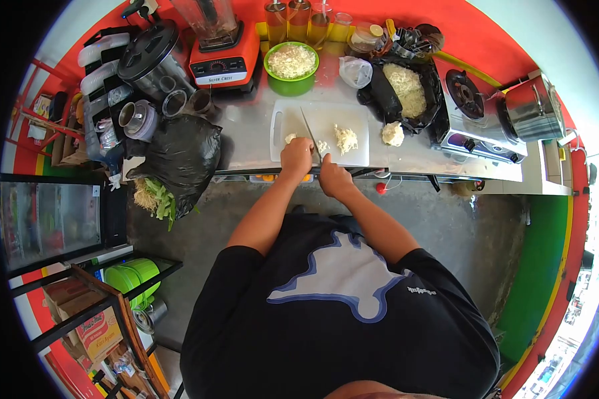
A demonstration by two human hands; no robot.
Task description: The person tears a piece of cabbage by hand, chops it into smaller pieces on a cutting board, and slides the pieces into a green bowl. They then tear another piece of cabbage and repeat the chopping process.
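A white cutting board lies at the counter's front edge. My right hand is closed round the handle of a knife, whose blade points away from me across the board. Just left of the blade, my left hand is closed, its fingers curled down at the board; what is under them is hidden. A small pale piece shows beyond the left hand. Chopped pale pieces sit beside the blade, and a larger chopped pile lies to the right.
A whitish lump rests right of the board. Behind stand a green bowl of shreds, a red blender and a black bag of shreds. A stove is at right, a black plastic bag at left.
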